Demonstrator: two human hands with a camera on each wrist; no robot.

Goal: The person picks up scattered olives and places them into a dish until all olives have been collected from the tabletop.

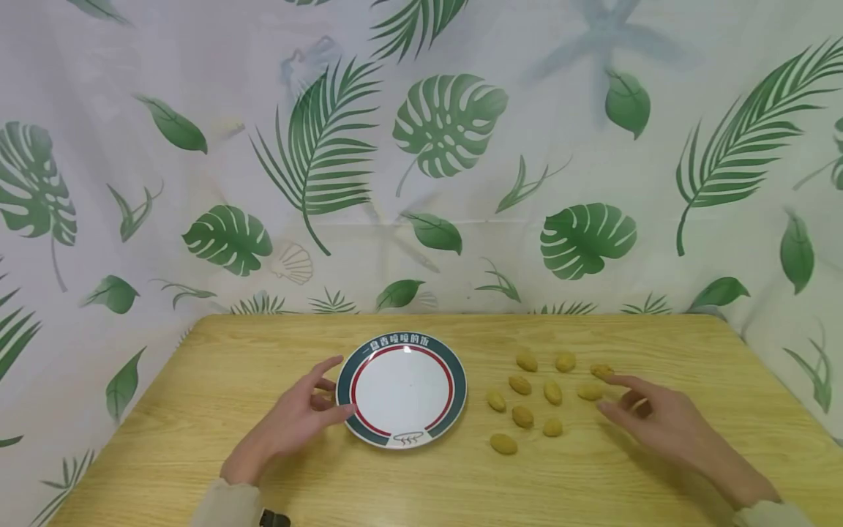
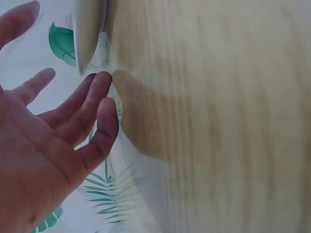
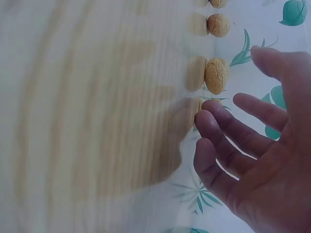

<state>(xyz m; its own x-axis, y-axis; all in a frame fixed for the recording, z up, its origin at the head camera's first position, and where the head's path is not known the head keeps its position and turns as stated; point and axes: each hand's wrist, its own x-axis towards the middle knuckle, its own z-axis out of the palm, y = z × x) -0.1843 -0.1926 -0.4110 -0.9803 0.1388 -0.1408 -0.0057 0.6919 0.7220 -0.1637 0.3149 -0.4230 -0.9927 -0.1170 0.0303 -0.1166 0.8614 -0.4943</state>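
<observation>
Left hand: the left hand [image 1: 299, 417] lies low over the counter [image 1: 421, 483] with its fingers spread and relaxed, grasping nothing. Its thumb and fingertips [image 1: 342, 414] sit right at the left edge of the plate; whether they actually touch the rim cannot be told from the head view.

Left hand, wrist view: the palm [image 2: 34, 160] faces the camera, fingers loosely extended toward the plate's edge [image 2: 90, 34], which shows as a blurred pale curve just beyond the fingertips.

Right hand: the right hand [image 1: 658, 417] hovers over the right side of the counter, fingers loose and slightly bent, released and holding nothing. Its index finger points toward the far right end of the walnuts.

Right hand, wrist view: the fingers [image 3: 228, 131] reach toward a row of walnuts; the nearest walnut [image 3: 208, 103] sits just at the fingertips, mostly hidden behind them, and another walnut [image 3: 216, 75] lies just beside it.

Plate: a round white plate [image 1: 401, 438] with a dark green rim, a red ring and printed characters rests flat near the middle of the counter, with nothing on it.

Walnuts: about ten walnuts [image 1: 522, 416] lie scattered on the counter to the right of the plate, between the plate and the right hand, apart from one another.

Counter: light wood grain, with rounded far corners.

Backdrop: a pale cloth [image 1: 454, 124] printed with green tropical leaves hangs behind and around the counter.

Sleeves: light-coloured cuffs show at both wrists at the bottom of the head view.
</observation>
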